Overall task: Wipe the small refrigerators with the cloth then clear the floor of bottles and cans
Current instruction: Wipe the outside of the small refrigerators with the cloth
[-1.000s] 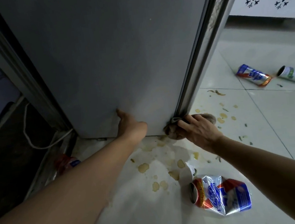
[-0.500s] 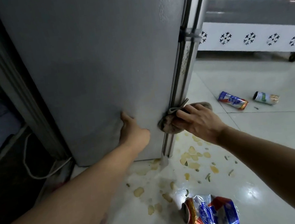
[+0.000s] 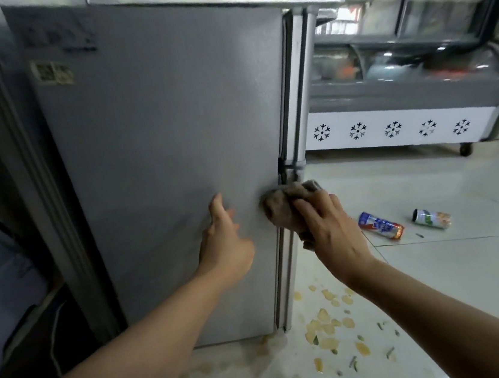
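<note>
The small fridge [image 3: 170,167] stands upright, its grey side panel facing the camera, taller than wide, with a metal top overhanging the right edge. The right hand [image 3: 329,235] has a brown cloth [image 3: 282,210] bunched under its fingers and is pushing it onto the panel right at the front corner, about two thirds of the way down. The fingers are spread and curled over the cloth, which sticks out above and to the left of the knuckles, with a bit hanging below the palm.

The left hand [image 3: 223,242] is just to the left of the cloth, close but not touching it. It's open and holding nothing, palm flat on the panel, thumb pointing up.

On the floor [image 3: 441,275] to the right, past the right hand, there's a red and blue can [image 3: 380,229] lying on its side, long axis running upper left to lower right. Just beside it, not touching, a green and white can [image 3: 431,219] also lies on its side, open end to the left. Yellowish scraps [image 3: 324,324] are scattered near the fridge's bottom corner. A chest freezer [image 3: 392,130] with snowflake marks sits behind.
</note>
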The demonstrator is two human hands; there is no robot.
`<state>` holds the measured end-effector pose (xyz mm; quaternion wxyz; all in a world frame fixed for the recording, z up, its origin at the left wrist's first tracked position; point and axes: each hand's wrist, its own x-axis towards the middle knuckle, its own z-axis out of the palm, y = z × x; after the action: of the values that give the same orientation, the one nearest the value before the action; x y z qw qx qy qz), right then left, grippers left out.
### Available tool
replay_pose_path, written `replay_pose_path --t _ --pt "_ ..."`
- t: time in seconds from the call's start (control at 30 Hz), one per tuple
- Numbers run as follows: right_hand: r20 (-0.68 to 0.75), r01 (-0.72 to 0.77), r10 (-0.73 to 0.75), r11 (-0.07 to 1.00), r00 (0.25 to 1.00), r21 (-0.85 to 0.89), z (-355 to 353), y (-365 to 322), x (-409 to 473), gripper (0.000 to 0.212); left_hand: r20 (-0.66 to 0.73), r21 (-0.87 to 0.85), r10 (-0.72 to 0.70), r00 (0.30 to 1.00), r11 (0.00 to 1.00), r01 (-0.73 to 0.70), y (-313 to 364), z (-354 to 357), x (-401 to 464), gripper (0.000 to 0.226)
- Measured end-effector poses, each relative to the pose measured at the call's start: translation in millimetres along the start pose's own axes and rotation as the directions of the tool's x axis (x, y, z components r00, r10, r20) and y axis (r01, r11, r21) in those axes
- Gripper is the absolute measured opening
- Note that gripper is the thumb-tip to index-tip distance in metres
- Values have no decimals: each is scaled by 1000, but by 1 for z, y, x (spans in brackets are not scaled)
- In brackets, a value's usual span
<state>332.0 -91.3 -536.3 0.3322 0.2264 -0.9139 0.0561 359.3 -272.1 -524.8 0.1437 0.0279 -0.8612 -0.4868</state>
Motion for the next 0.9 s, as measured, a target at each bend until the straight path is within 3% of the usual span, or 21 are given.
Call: replay_pose_path --t 0.07,0.23,0.4,0.47,0.57,0.67,0.77,0.9 --pt "-81 -88 97 990 992 111 -20 -6 8 68 -35 22 98 995 995 -97 22 -13 1 78" --pt "-250 -208 382 826 890 524 -77 -19 54 43 -105 157 349 931 930 -331 77 -41 13 71" --pt "-193 -307 634 590 748 746 -116 -13 112 31 -154 327 498 853 841 -432 126 -59 33 70" --pt "-199 -324 697 542 689 775 -125 -8 135 28 -150 395 540 828 801 -450 144 -67 43 71" --pt "-232 -326 744 521 626 789 -132 0 168 29 -167 479 571 804 760 -440 168 -77 57 72" --pt "-247 -316 738 532 628 786 -132 4 193 36 -144 544 600 787 712 -443 185 -82 72 77" --pt "-297 -383 724 613 622 691 -127 2 207 46 -109 583 563 819 704 -406 190 -81 87 82" --pt "-346 -296 674 648 653 702 -115 -5 218 36 -128 635 591 796 666 -393 182 -76 101 80"
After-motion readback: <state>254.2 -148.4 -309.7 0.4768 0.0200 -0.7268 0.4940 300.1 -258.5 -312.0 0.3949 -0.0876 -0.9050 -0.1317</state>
